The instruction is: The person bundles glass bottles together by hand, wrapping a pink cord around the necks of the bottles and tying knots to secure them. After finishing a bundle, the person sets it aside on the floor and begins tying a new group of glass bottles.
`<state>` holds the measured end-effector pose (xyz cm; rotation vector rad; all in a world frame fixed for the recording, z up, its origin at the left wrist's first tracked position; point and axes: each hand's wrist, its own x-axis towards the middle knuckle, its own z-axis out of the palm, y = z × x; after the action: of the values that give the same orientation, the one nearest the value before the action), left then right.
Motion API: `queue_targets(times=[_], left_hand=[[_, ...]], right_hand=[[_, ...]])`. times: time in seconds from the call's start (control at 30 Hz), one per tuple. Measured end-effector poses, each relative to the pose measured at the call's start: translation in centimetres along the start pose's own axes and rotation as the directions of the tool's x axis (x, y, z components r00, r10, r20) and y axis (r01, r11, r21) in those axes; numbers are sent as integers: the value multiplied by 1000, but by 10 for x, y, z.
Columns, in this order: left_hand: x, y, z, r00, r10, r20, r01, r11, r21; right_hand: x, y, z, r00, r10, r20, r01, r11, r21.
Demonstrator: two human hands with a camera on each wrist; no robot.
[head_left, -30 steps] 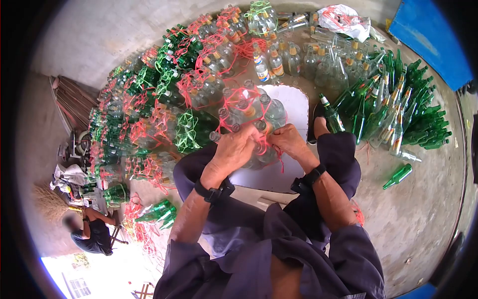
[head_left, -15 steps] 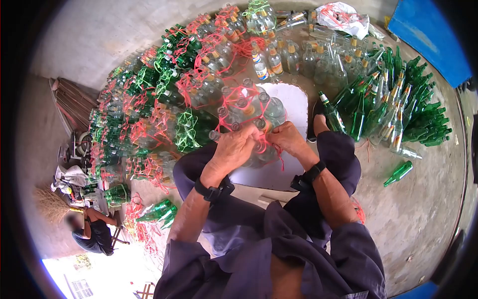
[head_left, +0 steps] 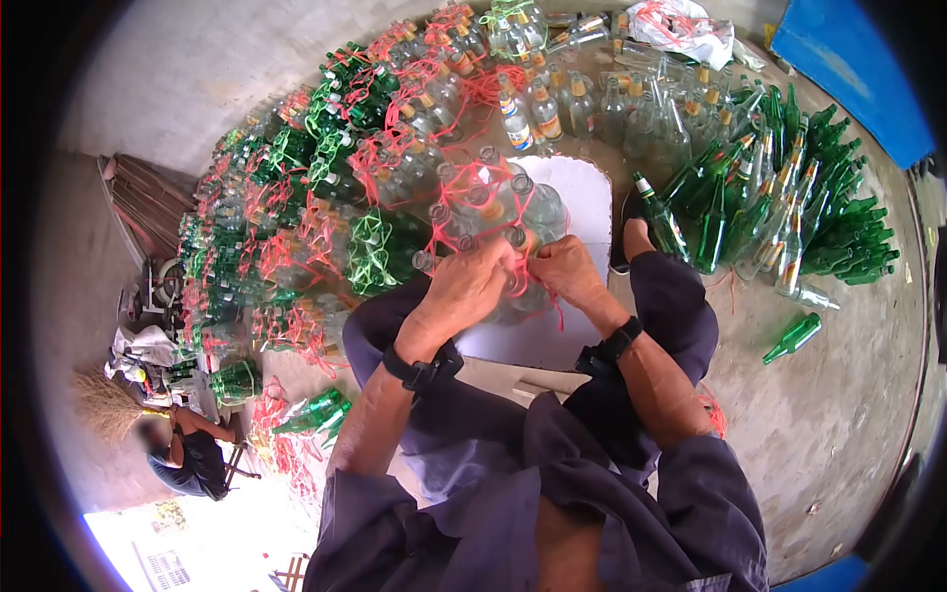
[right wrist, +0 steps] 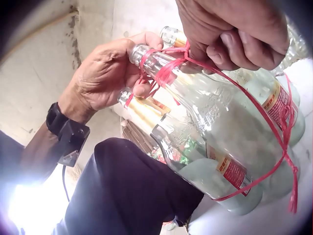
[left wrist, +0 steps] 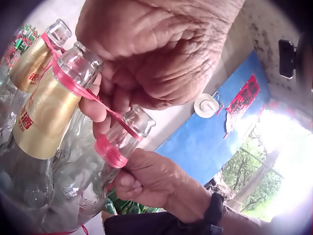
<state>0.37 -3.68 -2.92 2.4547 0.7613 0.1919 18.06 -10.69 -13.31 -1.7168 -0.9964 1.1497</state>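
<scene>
Both hands grip red twine btwn btl necks.

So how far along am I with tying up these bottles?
Looks done: the tied bundles on your left, held with red or green twine. In hand: a cluster of clear bottles; red twine loops round their bodies, and your left hand and right hand grip it at the necks. Probably left: finishing that tie, then the loose green bottles on your right and loose clear ones ahead.
</scene>
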Motion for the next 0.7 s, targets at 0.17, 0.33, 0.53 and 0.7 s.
queue_targets(times=[0.17,0.33,0.53,0.7], left_hand=[[0,0,0,1000,-13,6,13,999,-45],[0,-2,-1,999,-26,28,29,989,-143],[1,2,0,999,-9,-45,-5,954,-299],[0,2,-3,998,-58,35,65,968,-244]], right_hand=[[-2,5,2,999,-39,-3,39,999,-9],[-2,4,4,1000,-1,-19,1,1000,23],[-3,5,6,997,-36,-61,36,999,-5],[-5,10,7,996,-77,-52,80,995,53]])
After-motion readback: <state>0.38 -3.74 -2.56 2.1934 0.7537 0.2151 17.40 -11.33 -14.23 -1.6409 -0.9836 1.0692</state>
